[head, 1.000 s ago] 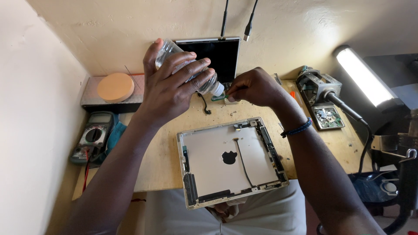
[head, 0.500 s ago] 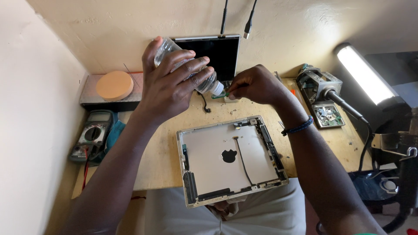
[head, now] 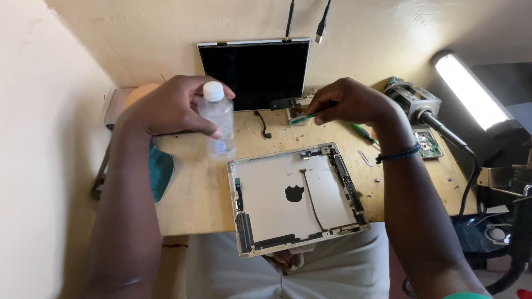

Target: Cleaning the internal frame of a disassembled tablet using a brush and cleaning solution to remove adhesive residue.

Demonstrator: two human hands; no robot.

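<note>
My left hand (head: pixel 169 105) grips a small clear plastic bottle (head: pixel 218 124) with a white cap, upright over the wooden table (head: pixel 194 182), left of an opened tablet shell (head: pixel 293 196). My right hand (head: pixel 349 102) pinches a thin green-handled tool (head: pixel 303 117) above a small part at the table's back, just beyond the shell's far edge. The silver shell lies face-open, its near edge hanging over the table's front. A dark screen panel (head: pixel 255 72) leans against the wall behind both hands.
A metal hot-air tool with a black hose (head: pixel 421 105) and a small circuit board (head: pixel 428 144) sit at the right. A lit lamp bar (head: pixel 468 91) is at far right. A teal cloth (head: pixel 160 171) lies at the left. Two cables (head: pixel 290 19) hang from above.
My left hand has drawn the bottle away from my right hand, moved it left and turned it upright. The right hand stays at the small part with the green tool.
</note>
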